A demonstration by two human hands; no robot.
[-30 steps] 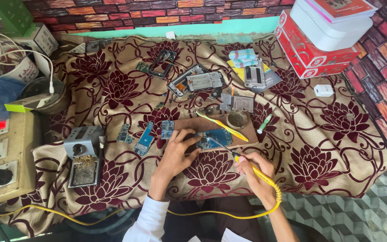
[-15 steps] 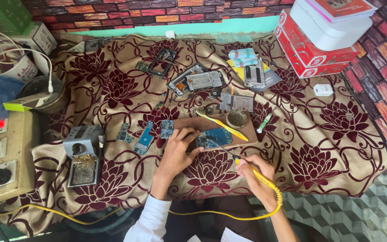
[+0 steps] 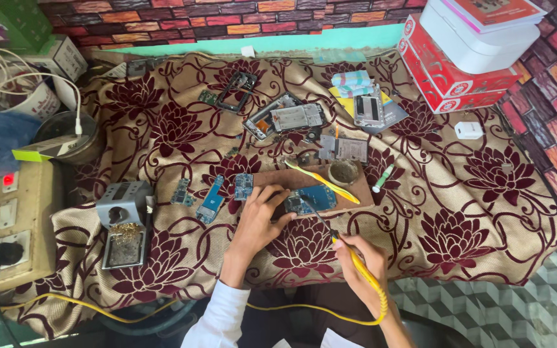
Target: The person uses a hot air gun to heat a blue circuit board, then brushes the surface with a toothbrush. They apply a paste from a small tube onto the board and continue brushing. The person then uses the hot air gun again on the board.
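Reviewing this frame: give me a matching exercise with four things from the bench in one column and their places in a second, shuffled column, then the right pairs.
Things:
1. soldering iron
2. blue circuit board
3. soldering stand
4. white box

Places:
A. on top of the red boxes, far right
B. in the right hand
C. on the wooden block, next to the left hand
D. on the flowered cloth, near its left edge

Pairs: 1-B, 2-C, 3-D, 4-A

Circuit board on wooden block; soldering stand left (boxes behind, right)
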